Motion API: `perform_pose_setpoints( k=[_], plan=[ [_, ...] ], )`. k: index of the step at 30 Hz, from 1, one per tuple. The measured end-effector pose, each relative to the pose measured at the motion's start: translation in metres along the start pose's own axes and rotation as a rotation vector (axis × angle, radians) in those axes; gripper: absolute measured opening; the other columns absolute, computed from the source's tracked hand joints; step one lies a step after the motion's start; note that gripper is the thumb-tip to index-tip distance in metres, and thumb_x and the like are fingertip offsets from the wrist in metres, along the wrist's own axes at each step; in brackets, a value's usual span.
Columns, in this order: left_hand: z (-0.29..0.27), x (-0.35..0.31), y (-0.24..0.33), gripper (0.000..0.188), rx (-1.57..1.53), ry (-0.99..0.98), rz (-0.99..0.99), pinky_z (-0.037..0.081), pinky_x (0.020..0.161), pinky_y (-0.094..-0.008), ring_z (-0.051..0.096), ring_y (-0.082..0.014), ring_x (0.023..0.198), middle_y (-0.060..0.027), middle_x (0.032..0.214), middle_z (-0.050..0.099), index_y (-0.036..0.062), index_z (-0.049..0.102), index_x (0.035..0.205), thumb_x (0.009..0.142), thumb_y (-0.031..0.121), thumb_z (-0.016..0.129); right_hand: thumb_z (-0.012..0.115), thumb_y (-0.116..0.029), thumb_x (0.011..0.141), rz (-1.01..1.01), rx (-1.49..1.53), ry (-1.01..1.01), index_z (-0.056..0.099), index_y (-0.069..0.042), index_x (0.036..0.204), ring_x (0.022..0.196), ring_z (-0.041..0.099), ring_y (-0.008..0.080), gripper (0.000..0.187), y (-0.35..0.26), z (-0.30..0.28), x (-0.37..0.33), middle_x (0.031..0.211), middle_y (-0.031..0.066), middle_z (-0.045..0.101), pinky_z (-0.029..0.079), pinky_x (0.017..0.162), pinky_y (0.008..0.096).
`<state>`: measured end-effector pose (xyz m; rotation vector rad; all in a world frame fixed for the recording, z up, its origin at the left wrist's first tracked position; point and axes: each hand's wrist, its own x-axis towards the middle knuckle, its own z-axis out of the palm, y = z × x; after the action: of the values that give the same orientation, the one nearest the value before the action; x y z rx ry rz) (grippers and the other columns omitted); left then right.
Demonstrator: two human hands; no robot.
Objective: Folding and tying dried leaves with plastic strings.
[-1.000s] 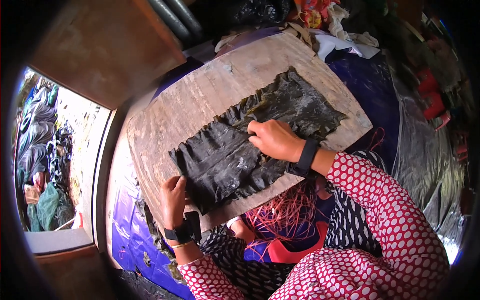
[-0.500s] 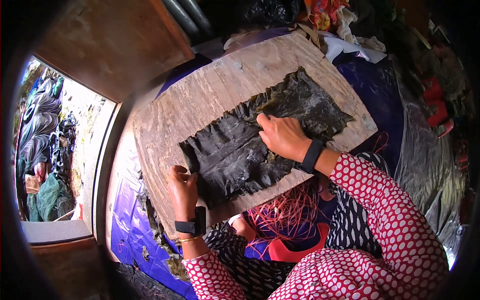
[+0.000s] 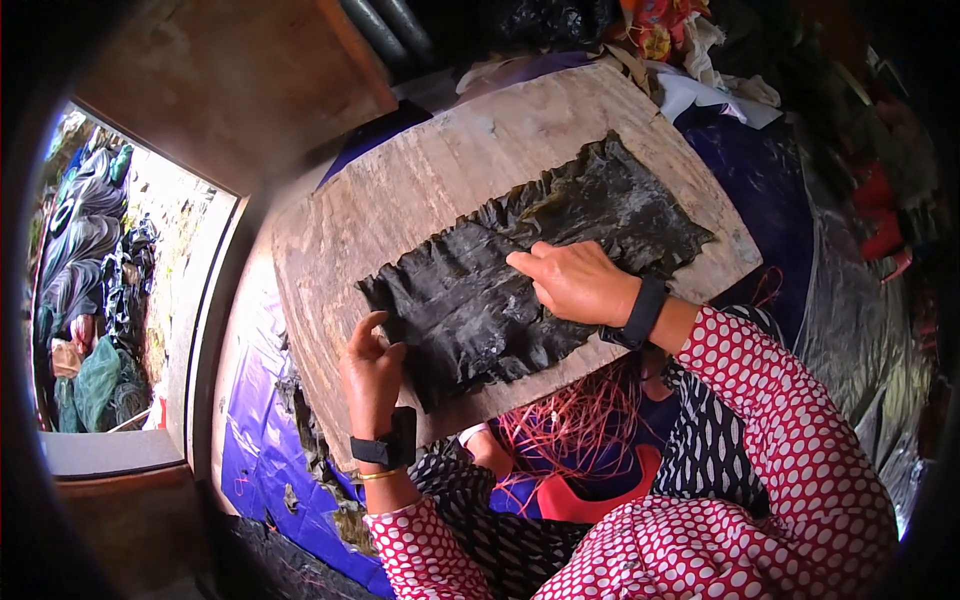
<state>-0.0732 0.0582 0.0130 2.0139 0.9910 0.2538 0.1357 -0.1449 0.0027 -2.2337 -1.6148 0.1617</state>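
Note:
A dark olive-black sheet of kelp (image 3: 450,300) with ruffled edges lies spread across a pale wooden board (image 3: 370,200). My right hand (image 3: 590,285) is over the middle of it, its fingers curled together and their tips down on the kelp. Whether a fold is pinched beneath them is partly hidden. At the sheet's left end is my left hand (image 3: 370,370), thumb and index finger apart beside the kelp's edge. Both wrists carry black bands.
Beneath the board spreads blue plastic sheeting (image 3: 262,440). A bundle of pinkish-red string (image 3: 580,420) and a red plastic seat (image 3: 580,500) are near my legs. To the left, an opening shows heaped nets (image 3: 95,370). Clear plastic sheeting (image 3: 850,330) covers the right side.
My right hand has flattened and turned slightly, its fingertips shifting a little left and down over the kelp. My left index finger has lifted and spread from the thumb. The view has shifted slightly.

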Motion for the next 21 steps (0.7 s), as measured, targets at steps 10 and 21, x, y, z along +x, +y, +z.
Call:
perform_pose_setpoints(
  k=[10,21],
  plan=[
    [-0.007,0.0,0.006,0.042,-0.385,-0.034,-0.245,0.043,0.046,-0.0231,0.056,-0.0115,0.062,-0.0071,0.083,0.06,0.0002,0.047,0.12,0.082,0.009,0.064,0.06,-0.01,0.077,0.01,0.034,0.049,0.051,-0.006,0.106,0.066,0.06,0.0342,0.031,-0.002,0.0,-0.002,0.08,0.0137,0.056,0.047,0.055,0.0454],
    [-0.007,0.005,0.004,0.04,-0.363,-0.021,-0.196,0.047,0.049,-0.0257,0.059,-0.0142,0.064,-0.008,0.08,0.062,-0.0053,0.052,0.11,0.077,0.008,0.069,0.06,-0.014,0.079,0.007,0.079,0.131,0.052,-0.003,0.092,0.069,0.062,0.0344,0.019,0.0,0.003,-0.004,0.076,0.0148,0.059,0.049,0.058,0.045]
  ],
)
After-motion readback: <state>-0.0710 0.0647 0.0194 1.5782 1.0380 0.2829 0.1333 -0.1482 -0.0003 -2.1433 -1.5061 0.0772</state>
